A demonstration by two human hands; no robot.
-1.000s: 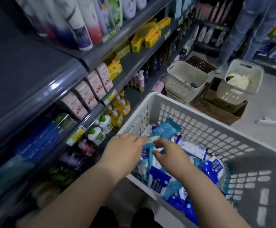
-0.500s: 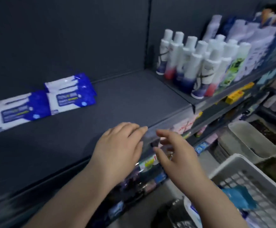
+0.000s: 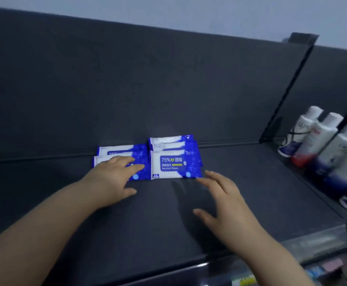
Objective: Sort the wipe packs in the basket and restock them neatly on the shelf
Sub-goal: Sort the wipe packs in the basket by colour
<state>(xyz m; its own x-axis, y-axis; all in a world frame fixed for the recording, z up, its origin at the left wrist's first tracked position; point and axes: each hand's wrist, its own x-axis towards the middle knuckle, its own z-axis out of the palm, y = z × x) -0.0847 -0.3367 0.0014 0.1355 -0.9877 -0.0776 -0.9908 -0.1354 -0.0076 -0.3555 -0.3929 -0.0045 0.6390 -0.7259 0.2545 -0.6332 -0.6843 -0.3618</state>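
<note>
The shelf (image 3: 251,193) is dark and flat, its front lip nearest me at 6 o'clock. My left hand (image 3: 112,178) lies flat, fingers straight, on the left stack (image 3: 141,153) at 10 o'clock. My right hand (image 3: 222,205) is spread wide and holds nothing, its fingertips just beside the near corner of the right stack (image 3: 174,164) at 12 o'clock. I judge that I am squaring up the wipe packs already placed. Next I should nudge both stacks flush, side by side, then go back to the basket, which is out of view. Bottles (image 3: 321,145) stand well apart at 3 o'clock. Beyond the stacks is the dark back panel (image 3: 147,89), with pale wall (image 3: 168,9) above.
</note>
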